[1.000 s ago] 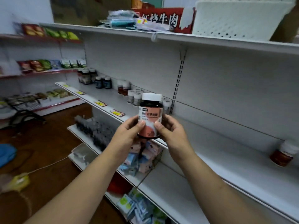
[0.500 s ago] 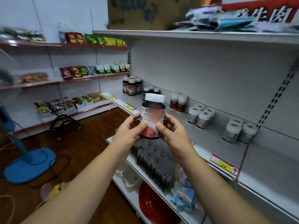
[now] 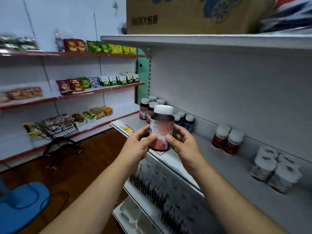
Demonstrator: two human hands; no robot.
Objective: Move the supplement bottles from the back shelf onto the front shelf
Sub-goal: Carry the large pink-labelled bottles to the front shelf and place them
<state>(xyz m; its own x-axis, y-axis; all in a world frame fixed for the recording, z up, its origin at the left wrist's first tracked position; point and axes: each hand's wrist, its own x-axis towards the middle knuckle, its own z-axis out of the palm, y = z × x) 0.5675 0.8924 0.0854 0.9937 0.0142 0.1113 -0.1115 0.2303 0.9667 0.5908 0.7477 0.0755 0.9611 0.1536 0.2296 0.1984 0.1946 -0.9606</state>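
I hold a dark supplement bottle (image 3: 161, 130) with a white cap and pink label upright in front of me, over the front edge of the white shelf (image 3: 219, 168). My left hand (image 3: 137, 146) grips its left side and my right hand (image 3: 183, 142) its right side. Behind it at the shelf's left end stand matching pink-label bottles (image 3: 144, 110). Further along are blue bottles (image 3: 186, 123), red-brown bottles (image 3: 227, 141) and white bottles (image 3: 275, 169), all near the back wall.
A cardboard box (image 3: 194, 14) sits on the top shelf. Lower shelves below hold dark small items (image 3: 157, 191). Snack shelves (image 3: 94, 68) line the far wall, with a small black shopping cart (image 3: 55, 132) and a blue fan base (image 3: 22, 205) on the wooden floor.
The view has swung left along the shelf while both hands keep the bottle; the bottle now sits near the pink-label group at the shelf's left end.
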